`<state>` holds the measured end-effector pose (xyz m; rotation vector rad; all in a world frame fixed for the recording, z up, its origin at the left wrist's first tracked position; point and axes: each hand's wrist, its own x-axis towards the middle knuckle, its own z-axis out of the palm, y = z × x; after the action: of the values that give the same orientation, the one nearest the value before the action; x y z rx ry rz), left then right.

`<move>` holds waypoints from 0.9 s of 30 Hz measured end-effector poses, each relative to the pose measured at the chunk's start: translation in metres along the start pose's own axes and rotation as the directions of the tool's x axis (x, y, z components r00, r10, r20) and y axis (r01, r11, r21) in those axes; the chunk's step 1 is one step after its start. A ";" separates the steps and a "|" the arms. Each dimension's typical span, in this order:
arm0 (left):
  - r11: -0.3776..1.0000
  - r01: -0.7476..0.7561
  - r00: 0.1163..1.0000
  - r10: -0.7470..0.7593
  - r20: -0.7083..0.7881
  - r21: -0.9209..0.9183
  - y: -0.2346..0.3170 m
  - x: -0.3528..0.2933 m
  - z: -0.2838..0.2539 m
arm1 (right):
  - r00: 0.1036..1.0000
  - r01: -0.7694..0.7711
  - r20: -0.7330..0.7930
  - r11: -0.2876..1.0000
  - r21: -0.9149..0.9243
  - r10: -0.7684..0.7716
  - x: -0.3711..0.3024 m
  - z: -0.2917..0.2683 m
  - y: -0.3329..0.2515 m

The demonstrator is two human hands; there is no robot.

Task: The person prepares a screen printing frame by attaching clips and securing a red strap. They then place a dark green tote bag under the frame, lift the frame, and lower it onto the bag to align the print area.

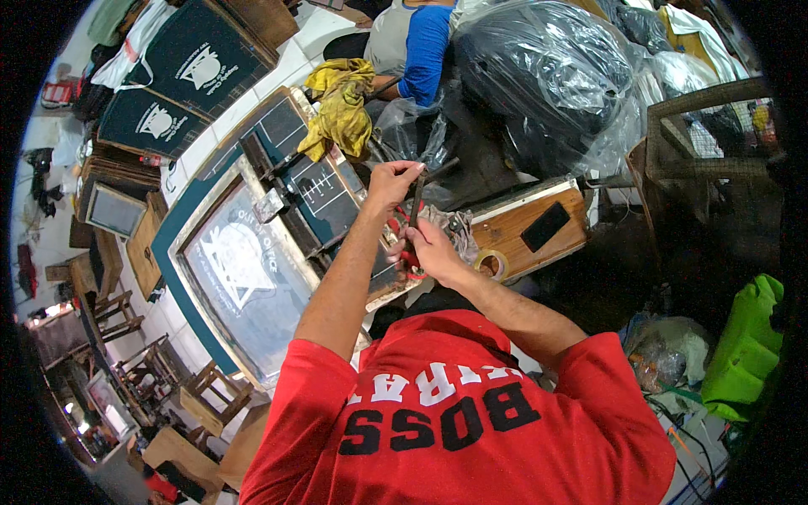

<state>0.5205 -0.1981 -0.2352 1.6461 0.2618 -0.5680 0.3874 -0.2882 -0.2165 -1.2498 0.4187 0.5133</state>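
My left hand is raised over the printing table and pinches the top of a thin dark strip that hangs down from its fingers. Just below it, my right hand is closed on a small red object, with the strip's lower end meeting it. Both hands work close together above the right edge of a screen-printing frame with a teal border and a pale mesh. What the red object is I cannot make out. A crumpled grey rag lies right behind my right hand.
A wooden box with a tape roll and a black patch stands right of my hands. A yellow cloth lies on the frame's far end. Another person's blue sleeve shows beyond, beside big black plastic bags. Wooden stools stand at lower left.
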 end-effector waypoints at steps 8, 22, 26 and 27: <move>0.991 -0.047 0.990 0.030 -0.138 -0.123 -0.004 -0.012 -0.002 | 0.994 -0.044 0.094 0.990 -0.137 0.057 -0.022 -0.071 -0.038; 0.991 0.027 0.993 -0.041 -0.109 -0.130 -0.001 -0.014 0.010 | 0.961 -0.082 0.184 0.850 -0.520 0.206 0.007 -0.139 -0.112; 0.986 0.010 0.994 -0.029 -0.106 -0.169 0.000 -0.016 0.011 | 0.950 -0.073 0.197 0.784 -0.617 0.243 0.024 -0.152 -0.129; 0.987 0.014 0.993 -0.032 -0.110 -0.162 0.000 -0.017 0.011 | 0.949 -0.080 0.185 0.759 -0.646 0.257 0.026 -0.153 -0.132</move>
<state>0.5036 -0.2064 -0.2274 1.5220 0.4003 -0.4598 0.4815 -0.4623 -0.1692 -1.7732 0.1230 1.0277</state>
